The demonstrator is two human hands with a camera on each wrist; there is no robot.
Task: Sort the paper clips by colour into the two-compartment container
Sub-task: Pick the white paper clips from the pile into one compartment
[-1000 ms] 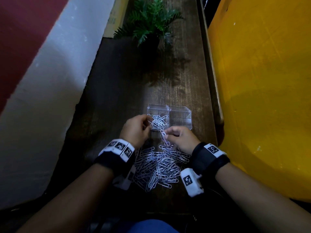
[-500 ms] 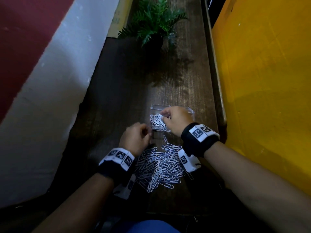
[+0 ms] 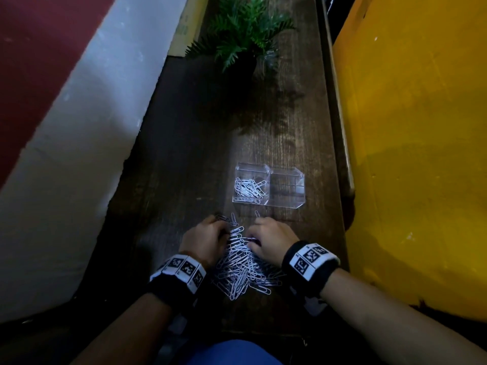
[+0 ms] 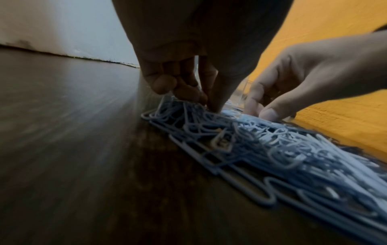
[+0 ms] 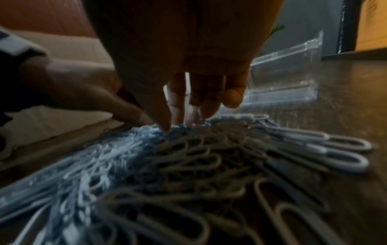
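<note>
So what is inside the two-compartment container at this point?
The clear container holds a small heap of white paper clips in its left compartment. The right compartment looks empty, though reflections on its clear walls could hide a clip.

White paper clips, clear container, yellow wall

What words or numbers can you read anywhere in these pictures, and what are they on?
No word or number here can be read.
Left wrist band: black-and-white square code patterns, plus tiny marks too small to read.
Right wrist band: the same kind of code squares, tiny marks unreadable.
Cardboard box at the far end of the table: faint print, too blurred to read.
Clear container and paper clips: no writing visible.
</note>
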